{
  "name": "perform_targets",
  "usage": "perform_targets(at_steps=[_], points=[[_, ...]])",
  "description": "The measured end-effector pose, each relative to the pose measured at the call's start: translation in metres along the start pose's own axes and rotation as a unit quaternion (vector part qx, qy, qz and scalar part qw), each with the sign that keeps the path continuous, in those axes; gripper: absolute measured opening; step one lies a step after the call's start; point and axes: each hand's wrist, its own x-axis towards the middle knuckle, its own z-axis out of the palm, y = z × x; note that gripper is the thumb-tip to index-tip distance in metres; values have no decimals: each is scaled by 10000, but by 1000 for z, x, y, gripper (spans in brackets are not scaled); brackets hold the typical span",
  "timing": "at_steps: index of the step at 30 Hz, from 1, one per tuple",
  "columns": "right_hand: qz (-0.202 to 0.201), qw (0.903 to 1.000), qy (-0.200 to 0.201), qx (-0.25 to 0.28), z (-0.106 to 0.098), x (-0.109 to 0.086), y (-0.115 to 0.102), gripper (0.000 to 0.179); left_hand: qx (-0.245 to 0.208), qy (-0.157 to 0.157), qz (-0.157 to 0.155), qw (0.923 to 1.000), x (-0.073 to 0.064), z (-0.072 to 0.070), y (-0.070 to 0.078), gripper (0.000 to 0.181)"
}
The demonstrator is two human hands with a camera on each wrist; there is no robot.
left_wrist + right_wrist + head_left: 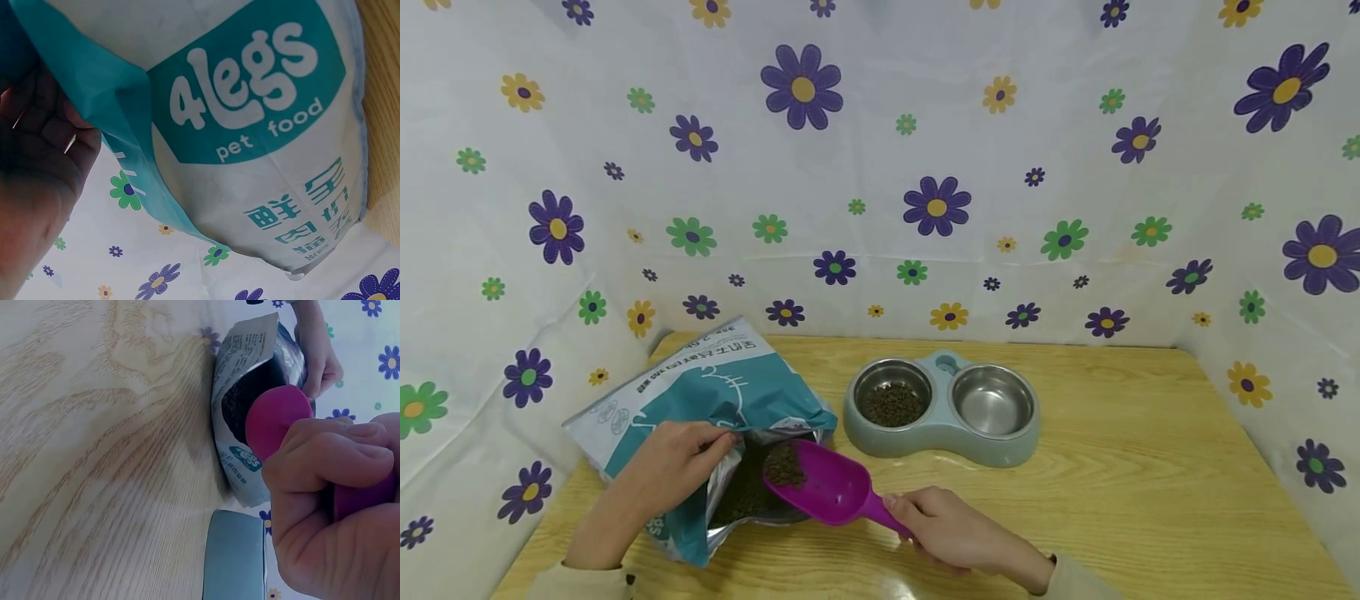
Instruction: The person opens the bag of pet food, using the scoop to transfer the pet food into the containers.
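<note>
A teal and white pet food bag (722, 387) lies on its side at the left of the table, its mouth facing the right hand. My left hand (673, 467) pinches the upper edge of that mouth and holds it up; in the left wrist view the left hand (47, 137) is partly in shadow behind the bag (250, 94). Brown kibble (745, 492) shows inside. With my right hand (951, 529) I grip the handle of a magenta scoop (838, 492). Some kibble (785, 465) sits at the scoop's tip, which is at the bag's opening.
Behind the scoop stands a blue-grey double pet bowl (940, 437). Its left steel bowl (859, 387) has kibble in it; the right steel bowl (992, 404) shows bare metal. A flower-patterned cloth (865, 150) hangs around the wooden table (1150, 467).
</note>
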Motion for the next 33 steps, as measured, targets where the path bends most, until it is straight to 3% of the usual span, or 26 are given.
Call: perform_targets(at_steps=[6, 12, 21, 33], points=[[-136, 9999, 15, 72, -11, -13, 4, 56, 46, 4, -19, 10000, 0, 0, 1, 47], [67, 9988, -31, 484, -27, -27, 8, 59, 58, 24, -4, 10000, -1, 1, 2, 47], [260, 9975, 170, 633, -64, -41, 13, 60, 9, 48, 20, 10000, 0, 2, 0, 48], [984, 9905, 945, -156, -115, -52, 1, 55, -59, 105, 47, 9999, -1, 2, 0, 49]])
